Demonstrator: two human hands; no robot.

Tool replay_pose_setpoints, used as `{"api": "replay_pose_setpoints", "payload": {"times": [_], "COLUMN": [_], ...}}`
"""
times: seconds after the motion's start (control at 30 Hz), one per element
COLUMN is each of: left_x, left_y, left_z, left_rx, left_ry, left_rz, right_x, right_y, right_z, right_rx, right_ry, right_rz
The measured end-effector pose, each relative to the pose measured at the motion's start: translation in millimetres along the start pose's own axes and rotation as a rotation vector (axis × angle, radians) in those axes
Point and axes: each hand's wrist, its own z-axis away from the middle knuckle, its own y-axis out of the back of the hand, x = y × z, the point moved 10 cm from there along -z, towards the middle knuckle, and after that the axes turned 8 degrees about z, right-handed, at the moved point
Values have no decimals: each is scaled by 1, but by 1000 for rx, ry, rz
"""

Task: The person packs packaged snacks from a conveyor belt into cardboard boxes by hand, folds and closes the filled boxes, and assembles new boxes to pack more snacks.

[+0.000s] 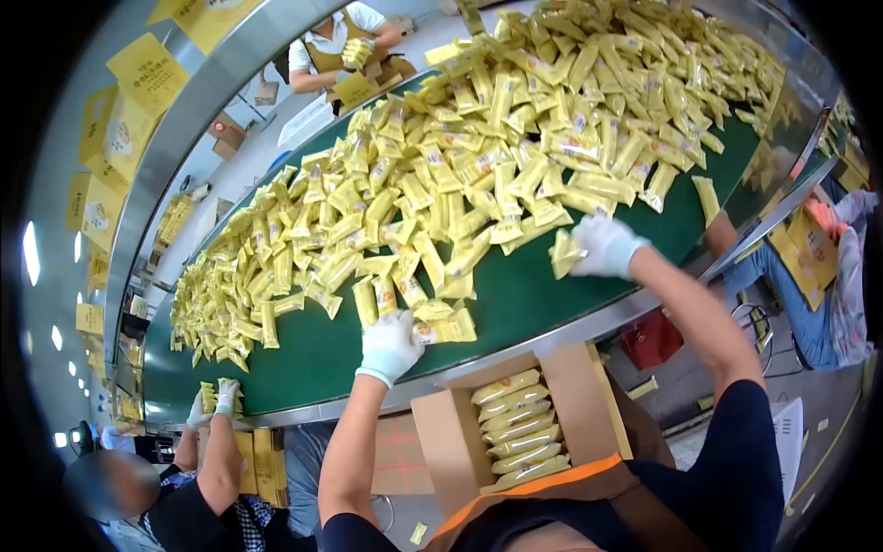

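Wrapped in a white glove, my left hand (391, 348) is closed at the front edge of the pile, its fingers against the ends of several yellow snack packets (446, 327). Part of its grip is hidden by the glove. My right hand (604, 247), also gloved, is above the green conveyor belt (524, 293) and grips a yellow snack packet (564, 255) by the fingers. In front of my body stands an open cardboard box (578, 391) with a row of yellow packets (521, 426) laid inside.
A large heap of yellow packets (497, 166) covers much of the belt. A metal rail (589, 324) runs along its near edge. Co-workers' gloved hands (221, 397) are at left; another person (340, 51) stands across. A seated person (819, 267) is at right.
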Motion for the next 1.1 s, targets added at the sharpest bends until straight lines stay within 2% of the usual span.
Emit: {"api": "replay_pose_setpoints", "payload": {"times": [0.07,0.17,0.2,0.23,0.27,0.3,0.33,0.37,0.43,0.5,0.53,0.57,0.63,0.67,0.7,0.73,0.77,0.8,0.83,0.87,1.0,1.07,1.1], "left_x": [-13,-12,-14,-15,-10,-3,11,30,22,24,25,26,32,34,33,35,37,37,40,42,36,-11,-33], "left_y": [-10,-16,-17,-21,-20,-17,-10,-3,-25,-23,-20,-19,-6,-1,-6,-7,-8,-10,-14,-19,-20,-22,-34], "left_z": [5,11,14,18,22,28,31,40,33,37,40,41,37,38,34,33,29,27,24,25,34,30,32], "left_rx": [-117,25,0,122,136,270,268,396,305,349,369,320,248,240,230,237,155,127,112,197,46,120,139], "left_ry": [153,44,45,-74,-122,-213,-223,-352,-295,-324,-341,-329,-314,-298,-321,-344,-296,-284,-316,-394,-281,-112,-13], "left_rz": [40,20,28,7,4,-25,-35,-99,-116,-119,-120,-73,12,99,160,118,126,157,185,107,13,646,962], "right_x": [-12,4,4,1,-8,-20,-28,-40,-57,-53,-41,-29,-6,-18,-37,-54,-75,-88,-106,-126,-170,-155,-145], "right_y": [6,-8,-13,-11,-7,-7,-8,-4,8,40,43,31,-25,-9,-1,13,19,33,29,26,20,13,11], "right_z": [2,3,9,20,26,31,35,45,61,75,74,69,44,42,39,26,7,-12,-37,-61,-62,-40,-35], "right_rx": [74,68,200,331,379,417,346,318,376,506,520,465,113,-31,-201,-116,6,143,115,87,-23,-193,-169], "right_ry": [8,-70,-19,34,72,115,132,171,262,202,105,59,58,80,-23,-12,49,11,53,94,384,466,457], "right_rz": [-98,-205,-170,-131,-41,44,98,136,185,124,117,145,-48,-316,-577,-579,-811,-784,-794,-805,-307,-158,-176]}}
